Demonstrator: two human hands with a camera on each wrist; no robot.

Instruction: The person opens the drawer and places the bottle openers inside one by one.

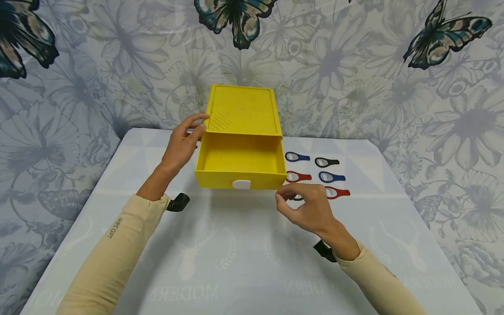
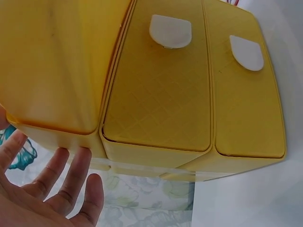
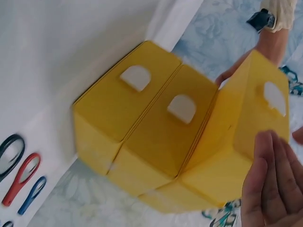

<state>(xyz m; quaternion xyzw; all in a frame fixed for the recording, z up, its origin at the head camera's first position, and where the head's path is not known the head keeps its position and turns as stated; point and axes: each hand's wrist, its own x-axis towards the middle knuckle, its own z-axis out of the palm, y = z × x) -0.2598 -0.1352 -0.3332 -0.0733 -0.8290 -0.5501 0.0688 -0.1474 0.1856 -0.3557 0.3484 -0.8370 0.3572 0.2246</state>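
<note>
A yellow drawer unit [image 1: 244, 109] stands on the table with its top drawer [image 1: 241, 180] pulled out, its bare floor showing. The drawer front bears a white tab [image 1: 241, 184]. At the unit's upper left side is my left hand [image 1: 184, 142], its fingertips against the side wall; the left wrist view shows those fingers [image 2: 61, 182] spread and fairly straight. By the drawer's front right corner is my right hand [image 1: 307, 205]. In the right wrist view its fingers [image 3: 272, 179] lie together, nearly straight, before the drawer front. Whether they touch it I cannot tell.
Two lower drawers, a middle one [image 2: 158, 90] and a bottom one [image 2: 248, 104], are closed. Right of the unit lie several small loop-headed tools with short handles, among them a blue one [image 1: 332, 177] and a red one [image 1: 337, 193]. Patterned wallpaper [image 1: 327, 65] rises behind the table.
</note>
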